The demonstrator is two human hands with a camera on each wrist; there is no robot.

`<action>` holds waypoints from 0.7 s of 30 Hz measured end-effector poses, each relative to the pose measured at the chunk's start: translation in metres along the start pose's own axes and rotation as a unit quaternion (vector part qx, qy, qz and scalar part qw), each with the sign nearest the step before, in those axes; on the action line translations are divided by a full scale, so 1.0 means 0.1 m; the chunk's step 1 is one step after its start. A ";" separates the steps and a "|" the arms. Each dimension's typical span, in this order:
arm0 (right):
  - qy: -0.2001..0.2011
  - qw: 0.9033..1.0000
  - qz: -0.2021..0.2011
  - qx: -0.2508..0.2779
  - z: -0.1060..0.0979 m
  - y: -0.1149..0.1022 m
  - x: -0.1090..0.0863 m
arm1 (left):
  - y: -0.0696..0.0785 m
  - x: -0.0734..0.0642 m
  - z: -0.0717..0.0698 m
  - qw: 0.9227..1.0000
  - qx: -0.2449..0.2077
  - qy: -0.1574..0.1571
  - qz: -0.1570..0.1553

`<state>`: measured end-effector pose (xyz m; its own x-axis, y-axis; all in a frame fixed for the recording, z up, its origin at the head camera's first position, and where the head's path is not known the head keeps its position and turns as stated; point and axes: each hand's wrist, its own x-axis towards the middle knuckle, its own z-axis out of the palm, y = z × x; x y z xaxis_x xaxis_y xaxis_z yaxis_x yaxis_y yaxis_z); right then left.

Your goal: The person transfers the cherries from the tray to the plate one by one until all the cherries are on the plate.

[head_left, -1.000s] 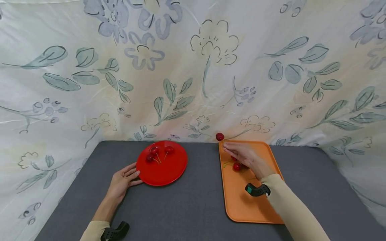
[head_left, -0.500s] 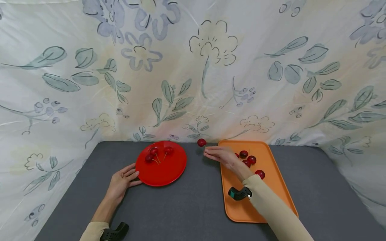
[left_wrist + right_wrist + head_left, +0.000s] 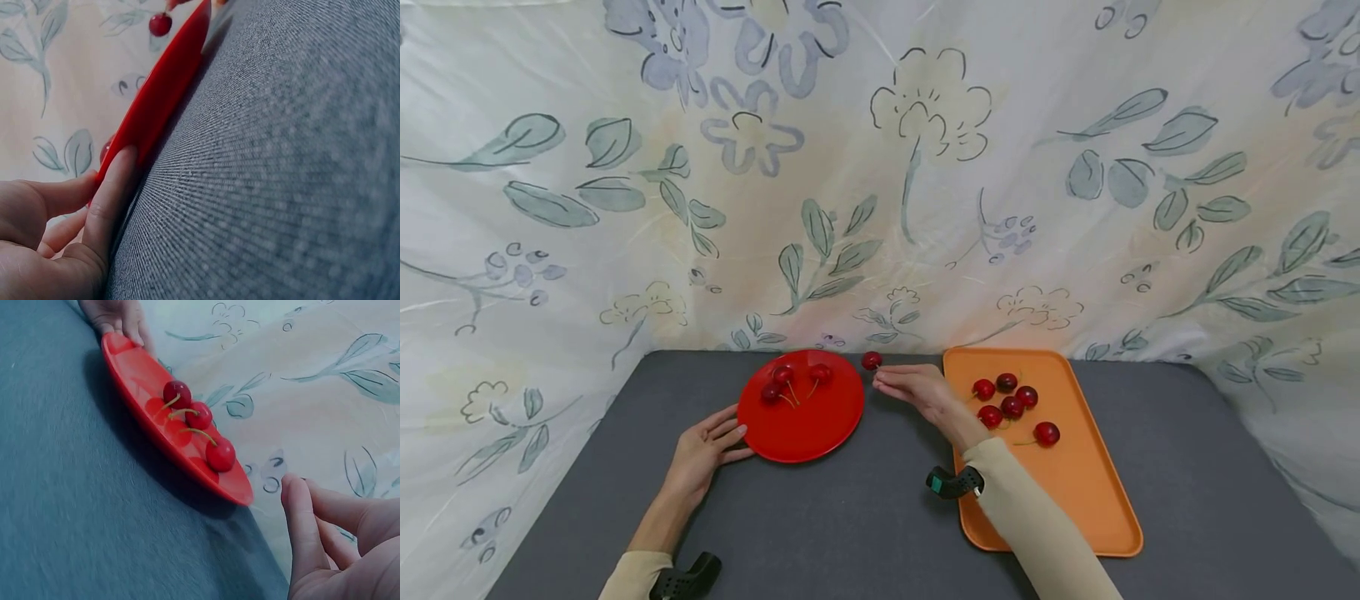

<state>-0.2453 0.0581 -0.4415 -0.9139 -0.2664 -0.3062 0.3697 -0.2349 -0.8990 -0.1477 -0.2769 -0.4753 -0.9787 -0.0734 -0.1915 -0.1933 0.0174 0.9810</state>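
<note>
My left hand (image 3: 698, 457) holds the red plate (image 3: 805, 429) at its left rim, pinching the edge between thumb and fingers in the left wrist view. Three stemmed cherries lie toward the plate's back; one cherry (image 3: 220, 454) shows clearly in the right wrist view. Just off the plate's right rim, my right hand (image 3: 928, 398) pinches a cherry (image 3: 872, 361) by its stem, held up in the air. That held cherry (image 3: 160, 24) also appears past the plate in the left wrist view; in the right wrist view the fingertips hide it.
An orange tray (image 3: 1060, 508) stands to the right on the dark grey table (image 3: 850, 525), partly under my right forearm. Several cherries (image 3: 1012, 407) lie in its back half. A flowered cloth (image 3: 925, 208) rises behind the table.
My right hand has carried the cherry leftward from above the tray to beside the plate. More cherries in the tray are uncovered. The left hand and plate stay put.
</note>
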 end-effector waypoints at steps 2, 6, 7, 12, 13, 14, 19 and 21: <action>0.003 1.000 -0.002 0.005 0.05 0.04 0.02 | 0.00 0.00 0.00 1.000 -0.001 0.000 0.001; 0.013 1.000 -0.008 -0.016 0.15 0.10 0.05 | -0.01 0.00 -0.01 1.000 -0.003 -0.001 0.004; 0.015 1.000 -0.009 -0.027 0.17 0.11 0.05 | -0.01 0.01 -0.01 1.000 -0.004 0.000 0.004; 0.014 0.997 -0.022 -0.073 0.29 0.13 0.06 | -0.02 0.01 0.00 1.000 -0.002 0.000 0.002; 0.015 0.996 -0.027 -0.082 0.32 0.13 0.06 | -0.02 0.01 0.00 1.000 -0.002 -0.001 0.001; 0.017 0.995 -0.031 -0.089 0.35 0.14 0.07 | -0.02 0.01 0.01 1.000 -0.001 -0.002 0.002; 0.036 0.990 -0.063 -0.121 0.53 0.21 0.09 | -0.02 0.01 0.00 1.000 -0.003 0.000 0.000; 0.047 0.987 -0.075 -0.132 0.61 0.24 0.10 | -0.01 0.01 0.00 1.000 -0.003 0.001 0.000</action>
<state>-0.2349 -0.0069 -0.4474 -0.9710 -0.1563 -0.1808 0.1847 -0.0103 -0.9827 -0.1486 -0.2767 -0.4770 -0.9786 -0.0758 -0.1911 -0.1925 0.0109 0.9812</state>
